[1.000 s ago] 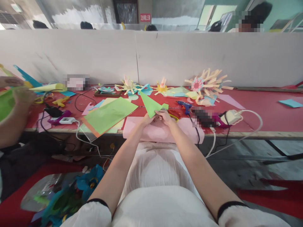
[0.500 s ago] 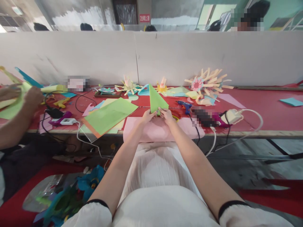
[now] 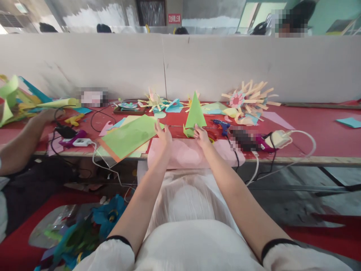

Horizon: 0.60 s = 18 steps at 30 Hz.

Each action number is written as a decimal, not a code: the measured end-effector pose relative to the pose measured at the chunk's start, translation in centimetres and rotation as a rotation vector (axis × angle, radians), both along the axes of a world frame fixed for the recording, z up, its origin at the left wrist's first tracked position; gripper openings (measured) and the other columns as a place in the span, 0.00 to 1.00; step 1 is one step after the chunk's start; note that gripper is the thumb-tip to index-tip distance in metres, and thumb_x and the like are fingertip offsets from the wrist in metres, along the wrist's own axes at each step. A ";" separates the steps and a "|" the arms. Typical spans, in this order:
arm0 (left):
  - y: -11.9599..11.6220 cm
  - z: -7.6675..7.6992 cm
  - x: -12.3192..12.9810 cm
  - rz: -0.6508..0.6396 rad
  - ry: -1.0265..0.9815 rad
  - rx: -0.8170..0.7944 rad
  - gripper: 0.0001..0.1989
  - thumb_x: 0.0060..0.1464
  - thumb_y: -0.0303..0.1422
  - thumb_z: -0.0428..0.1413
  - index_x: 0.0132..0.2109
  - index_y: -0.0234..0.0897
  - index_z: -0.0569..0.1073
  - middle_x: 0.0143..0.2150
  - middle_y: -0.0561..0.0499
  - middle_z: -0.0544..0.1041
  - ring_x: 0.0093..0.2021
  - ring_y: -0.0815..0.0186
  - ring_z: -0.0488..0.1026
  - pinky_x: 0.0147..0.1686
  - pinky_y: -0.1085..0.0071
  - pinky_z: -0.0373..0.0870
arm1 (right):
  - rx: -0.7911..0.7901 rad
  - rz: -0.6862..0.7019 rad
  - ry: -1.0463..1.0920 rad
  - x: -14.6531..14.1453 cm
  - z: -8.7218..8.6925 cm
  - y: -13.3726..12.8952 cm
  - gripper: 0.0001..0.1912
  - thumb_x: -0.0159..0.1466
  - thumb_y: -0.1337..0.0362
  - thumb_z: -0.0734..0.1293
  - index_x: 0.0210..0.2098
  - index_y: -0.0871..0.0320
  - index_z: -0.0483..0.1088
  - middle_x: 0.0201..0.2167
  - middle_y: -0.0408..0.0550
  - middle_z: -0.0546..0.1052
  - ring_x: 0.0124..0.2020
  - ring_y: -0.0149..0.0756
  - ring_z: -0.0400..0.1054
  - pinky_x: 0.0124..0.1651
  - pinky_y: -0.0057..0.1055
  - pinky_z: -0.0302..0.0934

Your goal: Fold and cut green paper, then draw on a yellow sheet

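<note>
My right hand [image 3: 200, 136] pinches the lower edge of a green paper cone [image 3: 195, 112], which points upward above the table. A curled flap of the same green shows at the cone's lower left. My left hand [image 3: 163, 135] is apart from the cone, fingers spread, close to the right corner of a flat green sheet [image 3: 132, 135]. Beneath both hands a pink sheet [image 3: 183, 156] hangs over the table's front edge. Yellow-handled scissors [image 3: 211, 138] lie partly hidden behind my right hand.
A blue glue gun [image 3: 222, 126] lies right of the cone, near a purple power strip [image 3: 265, 143] with cables. Strip-petalled paper flowers [image 3: 249, 99] stand along the white partition [image 3: 225, 67]. At left, a co-worker's arm [image 3: 31, 131] rests on the red table [image 3: 316, 139].
My left hand has let go of the green paper and moved left, opening. The cone stands more upright in my right hand. The co-worker's hand has moved right, onto the table.
</note>
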<state>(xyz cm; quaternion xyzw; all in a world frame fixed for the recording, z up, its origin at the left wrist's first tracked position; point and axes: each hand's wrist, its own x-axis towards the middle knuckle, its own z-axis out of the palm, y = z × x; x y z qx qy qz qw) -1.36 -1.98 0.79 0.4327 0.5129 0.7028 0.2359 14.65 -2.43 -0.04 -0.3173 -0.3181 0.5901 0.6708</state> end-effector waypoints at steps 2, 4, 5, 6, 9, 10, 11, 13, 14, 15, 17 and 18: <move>0.1 -0.2 0.7 -0.209 0.035 0.008 0.14 0.54 0.35 0.49 0.47 0.38 0.69 0.55 0.44 0.67 0.55 0.62 0.64 0.51 0.68 0.62 | -0.002 0.000 -0.028 0.0 0.0 0.0 0.24 0.42 0.56 0.75 0.17 0.57 0.55 0.12 0.31 0.50 0.13 0.19 0.42 0.14 0.23 0.40; 0.3 -0.5 1.5 -0.460 0.133 -0.023 0.12 0.53 0.38 0.50 0.39 0.35 0.72 0.42 0.44 0.75 0.44 0.62 0.71 0.44 0.69 0.66 | -0.003 -0.001 -0.077 -0.2 -0.1 0.0 0.24 0.42 0.55 0.75 0.16 0.56 0.54 0.11 0.31 0.50 0.13 0.19 0.43 0.15 0.23 0.41; 0.3 -0.6 1.8 -0.544 0.198 -0.036 0.11 0.51 0.38 0.52 0.35 0.35 0.72 0.37 0.46 0.76 0.39 0.63 0.72 0.40 0.70 0.67 | -0.002 -0.001 -0.105 -0.3 -0.1 0.1 0.24 0.42 0.55 0.75 0.16 0.56 0.54 0.11 0.31 0.51 0.13 0.19 0.44 0.15 0.24 0.42; 0.3 -0.7 2.0 -0.589 0.251 -0.044 0.10 0.50 0.38 0.53 0.32 0.35 0.71 0.33 0.48 0.76 0.34 0.65 0.71 0.36 0.71 0.67 | 0.001 0.002 -0.135 -0.4 -0.2 0.1 0.24 0.42 0.54 0.75 0.16 0.57 0.54 0.11 0.31 0.51 0.13 0.19 0.44 0.16 0.24 0.42; 0.5 -0.6 2.1 -0.579 0.286 -0.035 0.08 0.46 0.35 0.55 0.25 0.36 0.68 0.25 0.52 0.72 0.27 0.69 0.67 0.30 0.73 0.64 | 0.016 0.010 -0.209 -0.6 -0.3 0.2 0.25 0.41 0.53 0.75 0.14 0.57 0.54 0.09 0.31 0.51 0.12 0.19 0.45 0.16 0.25 0.43; 0.5 -0.5 2.0 -0.561 0.268 -0.033 0.08 0.46 0.33 0.55 0.24 0.36 0.66 0.24 0.53 0.71 0.25 0.70 0.65 0.28 0.74 0.63 | 0.020 0.014 -0.222 -0.6 -0.4 0.2 0.25 0.41 0.53 0.75 0.14 0.57 0.54 0.09 0.31 0.51 0.12 0.19 0.45 0.16 0.25 0.43; 0.6 -0.3 1.9 -0.546 0.252 -0.033 0.08 0.45 0.32 0.56 0.23 0.37 0.65 0.23 0.54 0.70 0.24 0.71 0.64 0.28 0.74 0.62 | 0.022 0.015 -0.229 -0.7 -0.4 0.2 0.25 0.41 0.53 0.75 0.14 0.57 0.54 0.09 0.31 0.51 0.12 0.19 0.45 0.16 0.25 0.43; 0.6 0.1 1.7 -0.506 0.230 -0.050 0.09 0.45 0.31 0.55 0.22 0.37 0.64 0.22 0.55 0.68 0.24 0.71 0.63 0.27 0.75 0.61 | 0.018 0.013 -0.223 -0.7 -0.4 0.3 0.25 0.40 0.54 0.75 0.13 0.57 0.54 0.09 0.31 0.51 0.12 0.19 0.45 0.16 0.24 0.43; 0.7 0.2 1.6 -0.472 0.224 -0.063 0.09 0.45 0.31 0.55 0.21 0.37 0.64 0.21 0.55 0.68 0.24 0.71 0.63 0.27 0.75 0.61 | 0.015 0.010 -0.208 -0.7 -0.3 0.3 0.25 0.40 0.55 0.75 0.14 0.57 0.55 0.09 0.31 0.51 0.12 0.19 0.45 0.16 0.24 0.43; 0.7 0.3 1.5 -0.432 0.221 -0.076 0.10 0.46 0.31 0.55 0.21 0.37 0.64 0.21 0.55 0.67 0.24 0.71 0.63 0.27 0.75 0.60 | 0.010 0.005 -0.184 -0.6 -0.2 0.3 0.24 0.39 0.55 0.76 0.14 0.57 0.55 0.09 0.31 0.51 0.12 0.19 0.45 0.16 0.24 0.43; 0.7 0.4 1.4 -0.355 0.204 -0.088 0.11 0.47 0.32 0.55 0.20 0.37 0.63 0.20 0.55 0.67 0.25 0.70 0.63 0.27 0.75 0.59 | -0.003 -0.005 -0.128 -0.6 -0.1 0.2 0.23 0.39 0.56 0.76 0.16 0.57 0.56 0.10 0.30 0.50 0.12 0.19 0.44 0.15 0.23 0.42; 0.7 0.4 1.3 -0.329 0.194 -0.087 0.12 0.48 0.32 0.55 0.20 0.37 0.62 0.20 0.55 0.66 0.25 0.70 0.63 0.27 0.75 0.59 | -0.012 -0.010 -0.106 -0.6 0.0 0.1 0.23 0.39 0.57 0.76 0.16 0.57 0.57 0.10 0.30 0.50 0.12 0.18 0.44 0.15 0.22 0.42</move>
